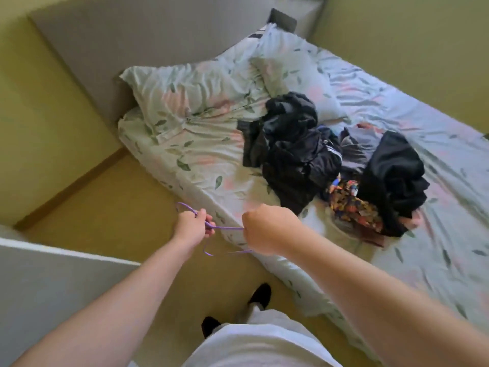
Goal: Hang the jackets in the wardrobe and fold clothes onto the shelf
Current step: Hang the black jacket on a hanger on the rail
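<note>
- The left hand (pixel 193 225) is curled round the neck of a thin purple hanger (pixel 227 228), just below its hook, which loops out past the knuckles towards the floor side.
- The right hand (pixel 267 227) is closed in a fist on the other end of the same hanger; the upper wire runs straight into the fist, and the lower wire comes in under it.
- The hanger is stretched between the two hands and carries no garment. It is in the air over the near edge of the bed (pixel 201 165), just short of the clothes.
- The clothes lie in a loose heap on the floral sheet, well apart from the hands:
- a crumpled pile of dark jackets (pixel 293 144) sits nearest the pillows, one of them with white stripes (pixel 334 152) showing;
- a greyish-purple garment (pixel 354 152) lies just beside it;
- a bright patterned garment (pixel 352 205) lies towards the near edge, touching a bunched black garment (pixel 394 176) on its right.
- Two pillows (pixel 185 94) in the same floral cloth lean at the head of the bed against a grey headboard (pixel 105 49).
- The person stands on a yellowish floor (pixel 119 207) beside the bed, with dark feet (pixel 260 294) visible below a white top.
- A pale flat panel (pixel 53 282) stands at the person's left; I cannot tell what it belongs to.
</note>
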